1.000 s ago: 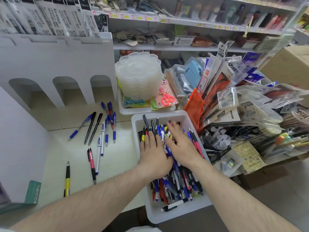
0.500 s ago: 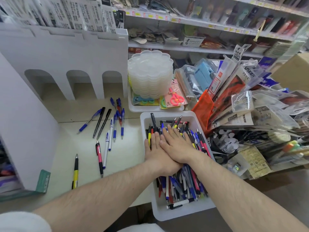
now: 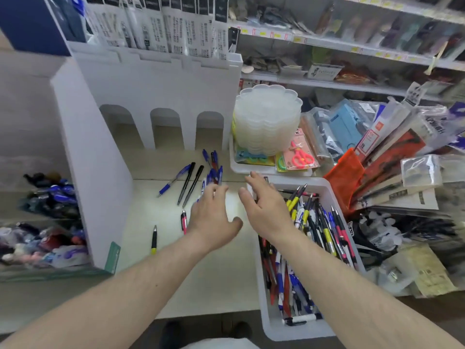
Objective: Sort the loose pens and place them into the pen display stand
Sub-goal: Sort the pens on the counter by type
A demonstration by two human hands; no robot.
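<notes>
Left hand [image 3: 212, 217]: released, fingers spread, holding nothing, centre of frame above the surface [image 3: 221, 280].
Right hand [image 3: 264, 209]: released, empty, at the bin's upper-left corner.
Loose pens [image 3: 312, 238]: heaped in the white bin [image 3: 324, 183], right of centre.
Sorted pens [image 3: 191, 180]: on the surface, centre.
Display stand [image 3: 161, 81]: upper left.
</notes>
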